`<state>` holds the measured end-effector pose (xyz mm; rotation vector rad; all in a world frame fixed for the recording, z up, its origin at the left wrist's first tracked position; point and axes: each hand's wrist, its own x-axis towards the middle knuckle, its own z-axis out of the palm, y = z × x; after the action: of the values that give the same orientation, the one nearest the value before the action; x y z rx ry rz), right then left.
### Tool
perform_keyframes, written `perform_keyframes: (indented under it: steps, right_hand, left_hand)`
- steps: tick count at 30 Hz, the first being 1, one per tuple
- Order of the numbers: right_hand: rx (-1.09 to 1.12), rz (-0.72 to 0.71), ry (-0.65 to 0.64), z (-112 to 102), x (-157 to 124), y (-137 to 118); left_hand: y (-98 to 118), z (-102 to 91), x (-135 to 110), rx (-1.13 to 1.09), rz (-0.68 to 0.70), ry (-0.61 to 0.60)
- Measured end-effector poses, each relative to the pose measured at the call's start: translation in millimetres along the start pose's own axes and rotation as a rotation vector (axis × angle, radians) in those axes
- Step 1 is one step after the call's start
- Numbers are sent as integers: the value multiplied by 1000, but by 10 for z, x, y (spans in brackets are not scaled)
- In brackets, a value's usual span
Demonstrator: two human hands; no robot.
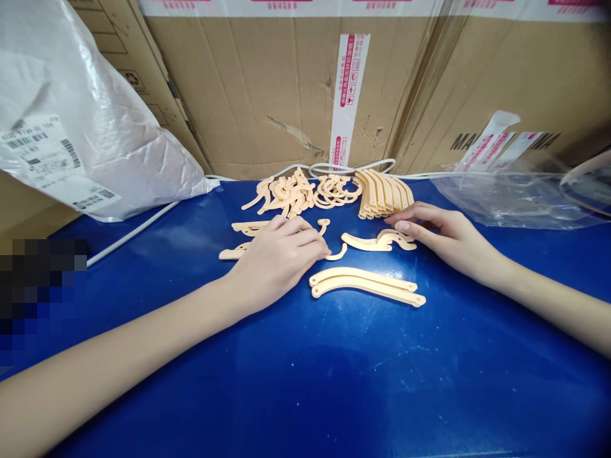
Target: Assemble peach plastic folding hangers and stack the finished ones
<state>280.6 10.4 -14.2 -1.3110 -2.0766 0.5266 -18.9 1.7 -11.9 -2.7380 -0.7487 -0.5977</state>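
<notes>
Cream plastic parts lie on a blue table. My left hand rests palm down with curled fingers over a few curved pieces, its fingertips at a small hooked piece. My right hand lies flat with fingers together, the tips touching a curved piece. Two long curved strips lie side by side in front of both hands. Behind them sit a loose pile of hooked pieces and a neat stack of strips.
Cardboard boxes wall off the back edge. A white plastic bag with labels sits at back left, a clear plastic bag at back right. A white cable runs along the table's back.
</notes>
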Motion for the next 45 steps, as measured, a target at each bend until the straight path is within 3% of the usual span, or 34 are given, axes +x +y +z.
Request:
perform_keyframes:
  steps: [17,38,45]
  right_hand:
    - [-31,-80,-68,3,-15,5]
    - [-88,-102,-35,10,-21,-14]
    - [-106,-120,-4,9,-26,-9]
  left_hand:
    - [-5,16,4,15,-16,-21]
    - [-5,28,1,42,-19,-26]
    - [22,0,23,35,-89,53]
